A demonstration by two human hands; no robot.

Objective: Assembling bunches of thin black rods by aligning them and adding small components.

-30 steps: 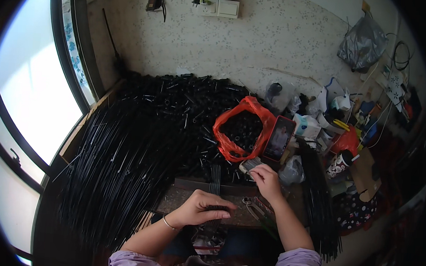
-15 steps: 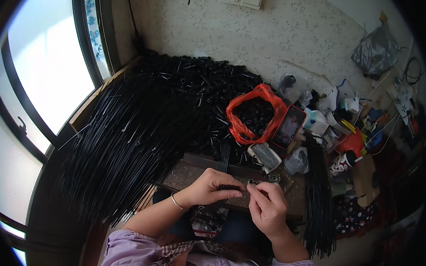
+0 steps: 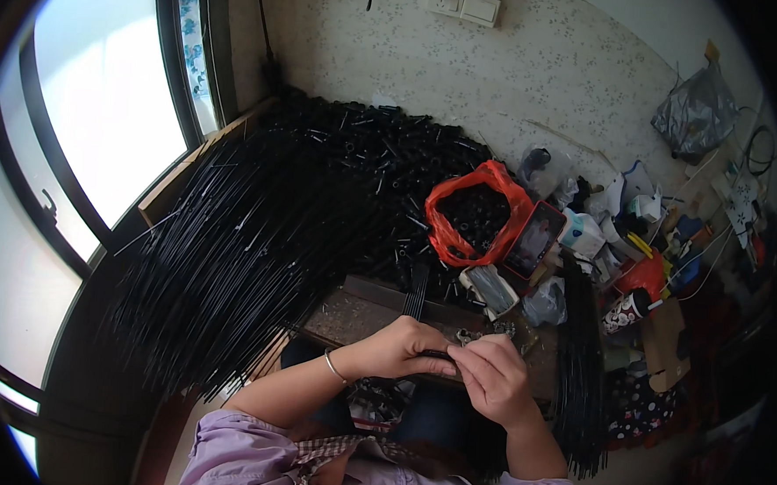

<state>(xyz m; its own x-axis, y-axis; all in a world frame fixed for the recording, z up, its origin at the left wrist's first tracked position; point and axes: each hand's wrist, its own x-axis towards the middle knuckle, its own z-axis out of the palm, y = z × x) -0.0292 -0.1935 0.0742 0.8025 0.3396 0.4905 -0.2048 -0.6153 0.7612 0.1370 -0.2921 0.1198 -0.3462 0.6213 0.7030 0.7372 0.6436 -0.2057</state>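
My left hand (image 3: 401,347) is closed around a few thin black rods (image 3: 418,290), whose far lengths stick out beyond the knuckles toward the pile. A dark strip of them shows between its thumb and fingers. My right hand (image 3: 494,376) meets the left fingertips in a pinch. What lies between its fingers is too small and covered to make out. Just beyond the right hand, small metallic pieces (image 3: 466,336) lie on the brown workbench (image 3: 332,317). A dark metal bar (image 3: 377,295) runs across the bench.
Many long black rods (image 3: 229,260) spread at left; a heap of short black tubes (image 3: 367,145) lies behind. A red plastic bag (image 3: 434,236) holds black parts. Beside it are a phone (image 3: 534,240) and a white box (image 3: 490,290). More rods (image 3: 582,376) hang at right, near a patterned cup (image 3: 624,313).
The view has shifted slightly. My right fingers have closed in against the left fingertips, and the small shiny piece seen at them earlier is no longer visible there.
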